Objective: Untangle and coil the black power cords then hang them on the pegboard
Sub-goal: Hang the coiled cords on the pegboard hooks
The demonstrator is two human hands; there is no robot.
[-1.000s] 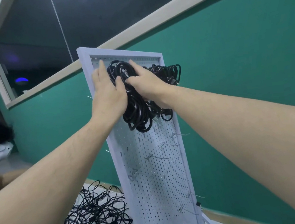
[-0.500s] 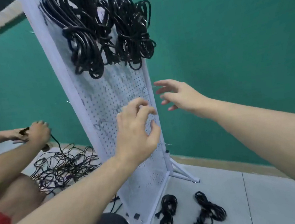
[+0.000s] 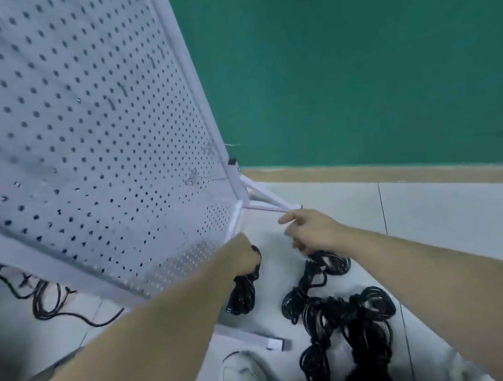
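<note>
The white pegboard (image 3: 79,122) leans across the upper left, with a few bare wire hooks on it. On the floor lie several coiled black power cords. My left hand (image 3: 240,255) grips the top of one coiled cord (image 3: 241,294) beside the pegboard's lower corner. My right hand (image 3: 309,230) hovers with loosely spread fingers just above another coiled cord (image 3: 328,267), not clearly touching it. More coils (image 3: 352,313) lie bunched to the right and below.
The pegboard's white foot (image 3: 261,201) sticks out toward the green wall (image 3: 353,53). A loose tangle of black cord (image 3: 47,304) lies on the floor at left. My white shoe (image 3: 245,379) is at the bottom, by a white base bar (image 3: 254,338).
My view dropped from the top of the pegboard to the floor. Both hands left the hung coils and came down; my left hand took hold of a coiled cord on the floor.
</note>
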